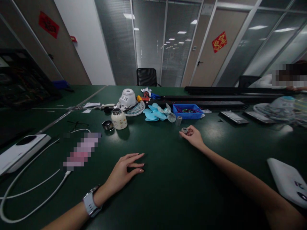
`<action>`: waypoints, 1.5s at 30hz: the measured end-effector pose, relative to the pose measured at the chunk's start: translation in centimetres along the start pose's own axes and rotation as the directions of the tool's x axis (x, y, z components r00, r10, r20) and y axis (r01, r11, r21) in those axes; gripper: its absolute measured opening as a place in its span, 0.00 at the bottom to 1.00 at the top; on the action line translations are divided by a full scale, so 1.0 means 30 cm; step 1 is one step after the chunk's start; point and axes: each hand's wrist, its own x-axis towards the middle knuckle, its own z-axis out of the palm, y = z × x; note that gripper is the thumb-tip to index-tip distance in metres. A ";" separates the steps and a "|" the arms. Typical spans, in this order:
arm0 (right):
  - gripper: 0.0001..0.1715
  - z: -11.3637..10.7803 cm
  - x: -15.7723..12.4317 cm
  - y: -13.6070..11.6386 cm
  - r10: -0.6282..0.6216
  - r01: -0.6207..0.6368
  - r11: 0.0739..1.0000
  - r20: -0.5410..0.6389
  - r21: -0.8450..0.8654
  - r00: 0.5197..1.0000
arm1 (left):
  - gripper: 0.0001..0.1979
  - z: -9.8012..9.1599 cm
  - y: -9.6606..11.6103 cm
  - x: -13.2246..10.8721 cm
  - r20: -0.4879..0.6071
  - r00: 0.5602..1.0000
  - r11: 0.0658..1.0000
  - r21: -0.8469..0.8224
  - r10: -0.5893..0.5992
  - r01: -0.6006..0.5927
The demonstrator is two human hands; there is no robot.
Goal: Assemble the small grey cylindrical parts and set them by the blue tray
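Observation:
My right hand (193, 136) is closed on a small round metal part (184, 130), held between thumb and fingers just above the green table. Behind it stands a small grey cylinder (178, 120), close to the blue tray (188, 115) that holds thin dark and coloured pieces. My left hand (126, 169), with a watch on the wrist, rests on the table with its fingers spread and nothing in them. Light blue fan blades (157, 112) lie left of the cylinder. A white fan body (128, 98) and a round grille (136, 109) are further left.
A cream jar (119, 119) and black cup (107, 125) stand left of centre. A cable runs to a phone (82, 152) at the left. White devices (286, 182) lie at both sides. Long black bars (235, 91) cross the back; a person (265, 81) sits far right.

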 end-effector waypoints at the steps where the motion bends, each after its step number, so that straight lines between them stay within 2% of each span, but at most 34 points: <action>1: 0.30 -0.020 0.048 0.035 0.010 -0.011 1.000 -0.052 -0.021 0.999 | 0.27 0.000 0.003 0.001 -0.003 1.000 1.000 -0.001 -0.004 0.004; 5: 0.35 -0.069 0.193 0.129 0.039 -0.058 0.993 -0.183 -0.102 0.982 | 0.26 -0.001 0.012 0.004 -0.028 1.000 1.000 -0.004 0.005 -0.005; 9: 0.38 -0.079 0.250 0.175 0.057 -0.083 0.990 -0.206 -0.117 0.977 | 0.24 -0.001 0.012 0.004 -0.028 1.000 1.000 -0.011 0.013 -0.013; 11: 0.39 -0.081 0.245 0.177 0.071 -0.100 0.987 -0.211 -0.127 0.975 | 0.25 -0.001 0.011 0.003 -0.019 1.000 1.000 -0.017 0.006 -0.006; 13: 0.43 -0.078 0.209 0.150 0.067 -0.111 0.982 -0.268 -0.153 0.961 | 0.27 -0.002 0.011 0.000 -0.024 1.000 1.000 -0.022 0.004 -0.004; 15: 0.46 -0.060 0.136 0.083 0.001 -0.075 0.976 -0.343 -0.203 0.939 | 0.29 -0.004 0.012 -0.002 -0.048 0.999 0.999 -0.042 -0.005 0.003; 16: 0.45 -0.043 0.086 0.034 -0.054 -0.029 0.972 -0.341 -0.232 0.938 | 0.28 -0.005 0.013 -0.003 -0.068 0.997 0.998 -0.064 -0.020 0.015; 17: 0.42 -0.021 0.030 -0.023 -0.112 0.035 0.967 -0.294 -0.252 0.949 | 0.26 -0.006 0.015 -0.003 -0.093 0.995 0.995 -0.093 -0.045 0.036; 18: 0.36 0.007 -0.029 -0.085 -0.153 0.119 0.963 -0.129 -0.241 0.980 | 0.23 -0.007 0.018 -0.002 -0.120 0.990 0.990 -0.123 -0.079 0.065; 19: 0.31 0.039 -0.087 -0.149 -0.195 0.207 0.955 0.079 -0.210 0.978 | 0.20 -0.007 0.020 -0.001 -0.150 0.982 0.984 -0.149 -0.118 0.096; 20: 0.28 0.076 -0.141 -0.210 -0.232 0.292 0.941 0.304 -0.170 0.924 | 0.18 -0.007 0.022 0.000 -0.178 0.972 0.978 -0.165 -0.154 0.125; 21: 0.28 0.115 -0.187 -0.264 -0.257 0.358 0.925 0.487 -0.126 0.835 | 0.17 -0.007 0.024 0.000 -0.202 0.962 0.974 -0.172 -0.182 0.148; 22: 0.30 0.156 -0.224 -0.310 -0.279 0.406 0.910 0.594 -0.088 0.754 | 0.16 -0.007 0.025 0.000 -0.220 0.955 0.971 -0.173 -0.200 0.163; 23: 0.32 0.197 -0.252 -0.344 -0.295 0.443 0.895 0.670 -0.057 0.682 | 0.16 -0.007 0.026 0.000 -0.233 0.950 0.970 -0.173 -0.208 0.169; 24: 0.33 0.237 -0.271 -0.368 -0.309 0.472 0.881 0.708 -0.040 0.635 | 0.16 -0.006 0.026 0.000 -0.241 0.948 0.970 -0.175 -0.208 0.168; 26: 0.30 0.307 -0.290 -0.390 -0.332 0.510 0.860 0.727 -0.029 0.601 | 0.15 -0.004 0.027 0.000 -0.247 0.948 0.970 -0.184 -0.199 0.156; 29: 0.20 0.372 -0.294 -0.384 -0.348 0.514 0.857 0.703 -0.029 0.620 | 0.14 -0.003 0.028 0.001 -0.245 0.951 0.972 -0.186 -0.188 0.145; 31: 0.16 0.373 -0.278 -0.370 -0.358 0.497 0.868 0.677 -0.013 0.643 | 0.13 -0.003 0.030 0.002 -0.231 0.955 0.973 -0.179 -0.186 0.146; 32: 0.16 0.357 -0.259 -0.359 -0.360 0.483 0.875 0.646 -0.016 0.673 | 0.13 -0.003 0.031 0.002 -0.219 0.958 0.973 -0.176 -0.187 0.150; 34: 0.16 0.291 -0.193 -0.326 -0.351 0.444 0.894 0.516 -0.065 0.781 | 0.14 -0.005 0.034 -0.001 -0.200 0.960 0.971 -0.172 -0.197 0.164; 36: 0.19 0.185 -0.093 -0.274 -0.318 0.375 0.908 0.273 -0.189 0.908 | 0.14 -0.006 0.039 -0.004 -0.191 0.958 0.970 -0.161 -0.212 0.182; 37: 0.21 0.124 -0.036 -0.242 -0.311 0.331 0.902 0.117 -0.275 0.943 | 0.15 -0.006 0.042 -0.006 -0.189 0.957 0.969 -0.154 -0.221 0.193; 38: 0.22 0.062 0.021 -0.208 -0.306 0.283 0.883 -0.002 -0.375 0.952 | 0.15 -0.007 0.045 -0.008 -0.185 0.955 0.968 -0.149 -0.230 0.204; 40: 0.23 -0.050 0.122 -0.139 -0.283 0.153 0.824 -0.162 -0.545 0.945 | 0.16 -0.007 0.050 -0.009 -0.172 0.954 0.964 -0.149 -0.245 0.221; 42: 0.22 -0.128 0.190 -0.081 -0.221 0.016 0.759 -0.234 -0.651 0.947 | 0.17 -0.007 0.055 -0.008 -0.162 0.953 0.960 -0.153 -0.257 0.233; 45: 0.21 -0.169 0.232 -0.024 -0.086 -0.114 0.687 -0.237 -0.718 0.968 | 0.17 -0.008 0.057 -0.006 -0.169 0.951 0.961 -0.142 -0.260 0.237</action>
